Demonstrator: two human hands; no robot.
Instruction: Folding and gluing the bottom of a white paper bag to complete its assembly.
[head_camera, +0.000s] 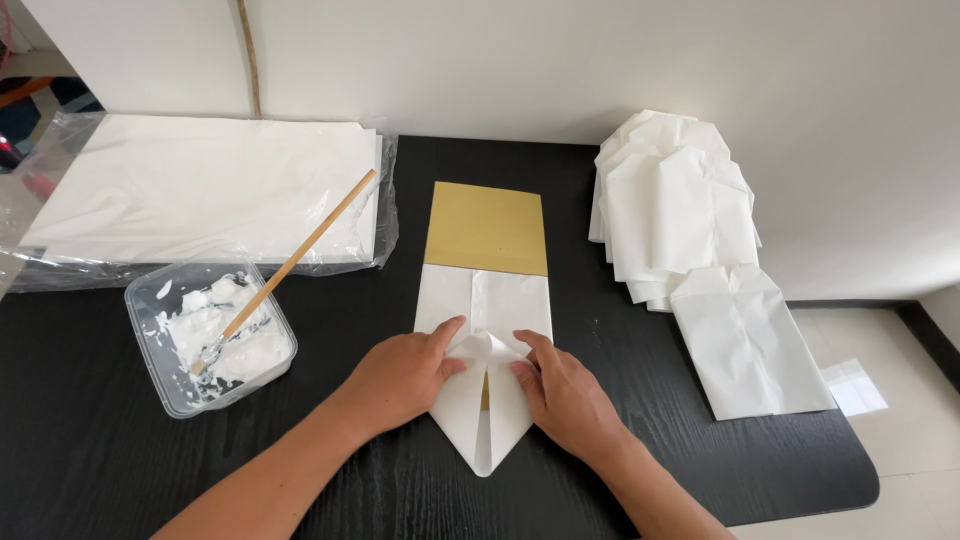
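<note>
A white paper sheet (484, 310) lies wrapped over a tan cardboard rectangle (487, 226) in the middle of the black table (90, 440). Its near end is folded into a point toward me. My left hand (405, 375) presses the left flap of that fold, thumb and fingers on the paper. My right hand (560, 392) presses the right flap beside it. Between the two flaps a narrow gap shows a sliver of cardboard.
A clear plastic tub (212, 338) of white paste holds a wooden-handled brush (290, 268) at the left. Behind it lies a stack of white sheets (200, 185) in plastic wrap. Finished folded paper bags (690, 215) pile at the right, near the table's edge.
</note>
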